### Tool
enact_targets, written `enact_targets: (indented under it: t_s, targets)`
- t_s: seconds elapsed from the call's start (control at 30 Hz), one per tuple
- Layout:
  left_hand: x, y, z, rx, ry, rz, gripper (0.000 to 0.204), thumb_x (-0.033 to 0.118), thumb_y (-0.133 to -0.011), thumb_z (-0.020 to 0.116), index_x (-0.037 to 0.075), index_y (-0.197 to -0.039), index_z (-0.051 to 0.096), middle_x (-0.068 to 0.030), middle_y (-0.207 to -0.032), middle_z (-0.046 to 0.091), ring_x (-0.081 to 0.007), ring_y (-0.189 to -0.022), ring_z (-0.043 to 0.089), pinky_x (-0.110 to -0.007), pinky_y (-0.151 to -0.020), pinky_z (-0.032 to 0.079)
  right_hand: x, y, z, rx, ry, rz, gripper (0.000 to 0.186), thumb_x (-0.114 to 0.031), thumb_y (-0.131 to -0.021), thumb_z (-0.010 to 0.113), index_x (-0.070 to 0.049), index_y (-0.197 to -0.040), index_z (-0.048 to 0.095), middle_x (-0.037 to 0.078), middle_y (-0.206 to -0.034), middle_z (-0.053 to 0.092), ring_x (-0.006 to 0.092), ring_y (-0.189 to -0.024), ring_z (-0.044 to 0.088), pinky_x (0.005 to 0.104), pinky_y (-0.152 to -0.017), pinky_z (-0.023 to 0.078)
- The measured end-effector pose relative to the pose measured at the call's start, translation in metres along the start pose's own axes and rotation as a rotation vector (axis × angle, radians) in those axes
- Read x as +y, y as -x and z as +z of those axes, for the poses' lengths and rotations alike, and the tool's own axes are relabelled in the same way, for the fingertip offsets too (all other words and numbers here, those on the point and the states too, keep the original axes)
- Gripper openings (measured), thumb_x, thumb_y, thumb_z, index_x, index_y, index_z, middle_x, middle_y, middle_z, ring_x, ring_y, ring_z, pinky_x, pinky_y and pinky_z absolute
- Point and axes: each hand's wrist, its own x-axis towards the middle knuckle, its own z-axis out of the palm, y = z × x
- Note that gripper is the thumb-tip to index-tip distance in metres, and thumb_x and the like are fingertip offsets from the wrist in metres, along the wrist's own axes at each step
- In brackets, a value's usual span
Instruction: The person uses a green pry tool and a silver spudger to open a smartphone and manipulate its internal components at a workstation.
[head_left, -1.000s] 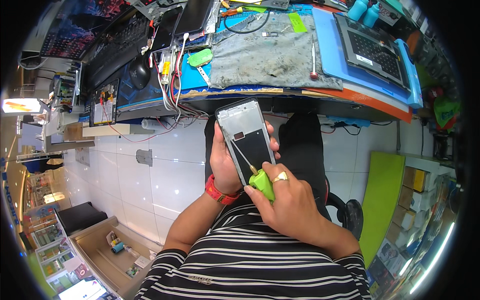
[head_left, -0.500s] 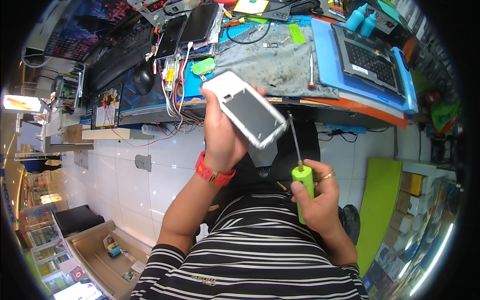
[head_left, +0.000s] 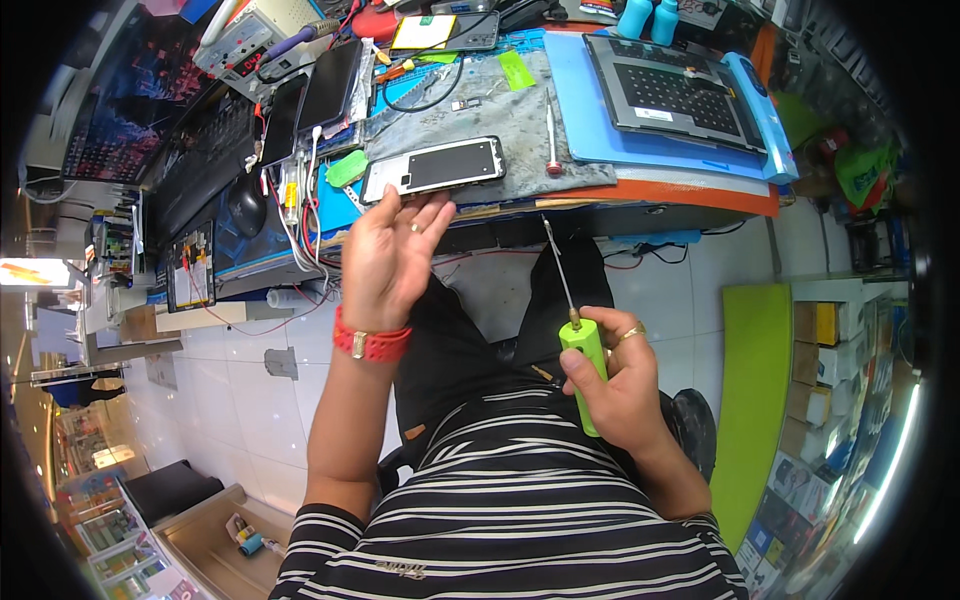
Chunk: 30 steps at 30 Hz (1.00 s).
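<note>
A white-and-black phone frame (head_left: 456, 165) with a dark rectangular panel lies on the grey, stained mat (head_left: 520, 110), by the front edge of the bench. Just below its left end is my left hand (head_left: 390, 255), palm up with fingers spread. The thumb and fingertips are close to the frame's near edge; whether they touch it I cannot tell. In front of my body, below the bench edge, my right hand (head_left: 625, 375) is closed round the lime-green handle of a tool (head_left: 582, 370) with a long thin metal shaft pointing up toward the bench.
A slim screwdriver (head_left: 552, 135) lies on the mat. To the right, a laptop part (head_left: 670, 95) rests on a blue sheet (head_left: 600, 140). Two dark phones (head_left: 328, 85), cables (head_left: 312, 200) and a mouse (head_left: 246, 203) crowd the left. An opened device (head_left: 191, 265) sits farther left.
My left hand has brought the phone frame forward and down onto the mat, and its grip has loosened. My right hand still holds the green-handled tool. The view has shifted slightly.
</note>
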Motion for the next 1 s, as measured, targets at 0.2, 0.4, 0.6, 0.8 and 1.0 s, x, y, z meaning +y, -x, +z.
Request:
enact_targets:
  t_s: [0.2,0.4,0.6,0.8,1.0]
  targets:
    - [0.011,0.049,-0.010,-0.033,-0.261,-0.158,0.039,0.026,-0.115,0.048,-0.004,-0.139,0.057,-0.0191,-0.135,0.063,-0.0358,-0.133,0.062,-0.052,-0.116,0.050,0.004,-0.010,0.014,-0.090,-0.060,-0.008,0.047,-0.013,-0.099,0.078,0.005,-0.136,0.055,0.012,-0.105,0.073,0.0133,-0.089,0.071,0.0286,-0.078,0.057]
    - [-0.050,0.095,0.009,-0.206,-0.555,0.016,0.037,0.026,-0.117,0.044,-0.003,-0.134,0.060,-0.0163,-0.123,0.071,-0.0247,-0.115,0.071,-0.038,-0.102,0.056,0.005,-0.017,0.046,-0.230,0.197,-0.011,0.048,-0.027,-0.105,0.066,0.003,-0.139,0.052,0.029,-0.109,0.072,0.0464,-0.094,0.074,0.0478,-0.083,0.057]
    - [-0.056,0.096,0.009,-0.057,-0.484,0.300,0.025,0.022,-0.117,0.044,0.002,-0.109,0.057,-0.0061,-0.096,0.062,-0.0171,-0.088,0.071,-0.034,-0.083,0.059,-0.001,-0.013,0.070,-0.291,0.404,-0.203,0.059,-0.033,-0.109,0.058,0.006,-0.148,0.037,0.036,-0.108,0.069,0.0542,-0.089,0.070,0.0594,-0.075,0.056]
    - [-0.040,0.111,0.023,-0.017,-0.323,0.452,0.025,0.020,-0.117,0.041,0.003,-0.106,0.055,-0.0071,-0.093,0.056,-0.0177,-0.080,0.064,-0.042,-0.086,0.061,-0.006,-0.005,0.079,-0.343,0.417,-0.318,0.060,-0.027,-0.105,0.066,0.006,-0.147,0.041,0.031,-0.117,0.068,0.0508,-0.095,0.071,0.0532,-0.080,0.056]
    - [-0.028,0.115,0.018,-0.011,-0.346,0.591,0.028,0.021,-0.117,0.039,0.001,-0.107,0.056,-0.0104,-0.091,0.058,-0.0211,-0.078,0.066,-0.045,-0.085,0.062,-0.014,0.006,0.082,-0.300,0.413,-0.388,0.060,-0.035,-0.105,0.065,0.007,-0.144,0.046,0.033,-0.109,0.071,0.0526,-0.088,0.072,0.0552,-0.078,0.058]
